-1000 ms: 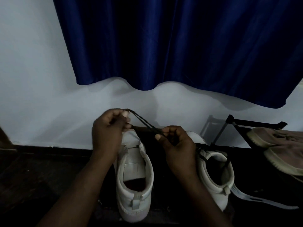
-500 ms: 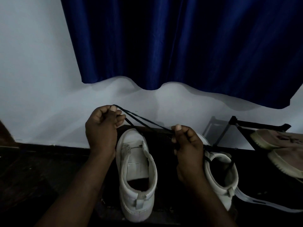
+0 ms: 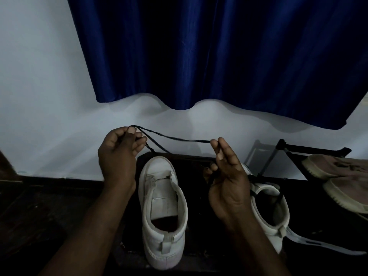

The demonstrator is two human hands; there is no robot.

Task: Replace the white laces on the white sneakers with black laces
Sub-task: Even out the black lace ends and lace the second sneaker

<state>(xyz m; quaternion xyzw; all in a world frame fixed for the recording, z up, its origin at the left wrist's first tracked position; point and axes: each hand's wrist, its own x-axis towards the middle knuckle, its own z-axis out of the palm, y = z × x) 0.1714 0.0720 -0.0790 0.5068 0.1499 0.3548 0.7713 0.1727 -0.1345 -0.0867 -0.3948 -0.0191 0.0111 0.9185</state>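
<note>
Where it drops past the right hand (image 3: pixel 227 176), the black lace (image 3: pixel 175 138) is lost in shadow; its clear stretch spans above the toe of an unlaced white sneaker (image 3: pixel 161 198). A second white sneaker (image 3: pixel 266 216) sits half hidden behind that hand. Both stand on a dim, dark floor (image 3: pixel 29 216) below a white wall (image 3: pixel 39 96) and a blue curtain (image 3: pixel 199 56). Tan shoes (image 3: pixel 338 168) are cut off at right. The left hand (image 3: pixel 117 154) pinches the lace's loop, and the right hand grips the other end.

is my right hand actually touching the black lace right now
Touching. The head view shows the black lace running taut from the left hand and ending pinched between the fingers of the right hand.
</note>
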